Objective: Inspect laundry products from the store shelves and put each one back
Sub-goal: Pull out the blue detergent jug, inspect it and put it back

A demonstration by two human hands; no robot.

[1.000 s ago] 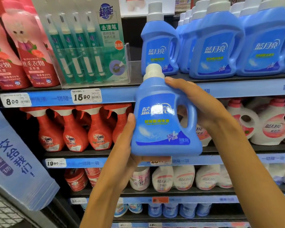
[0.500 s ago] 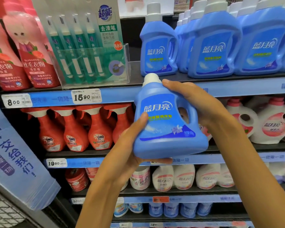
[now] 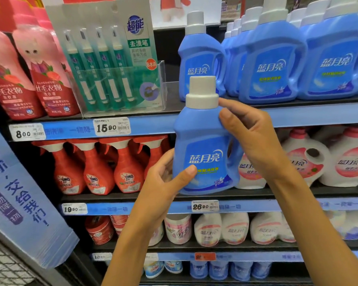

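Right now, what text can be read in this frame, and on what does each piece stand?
"蓝月亮": held blue bottle
"超能", "去渍笔": stain pen pack
"OMO": orange spray bottles
"8.00": price tag
"15.90": price tag
"19.90": price tag
"26.90": price tag
Smaller print: too blurred.

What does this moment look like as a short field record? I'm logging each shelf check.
held item: blue detergent bottle, upright, label facing the camera
left hand: grips the bottle's lower left, thumb across the front
right hand: holds the shoulder and handle side
cap: white, on
likely home: top shelf, beside matching blue bottles
nearest price tag: 26.90
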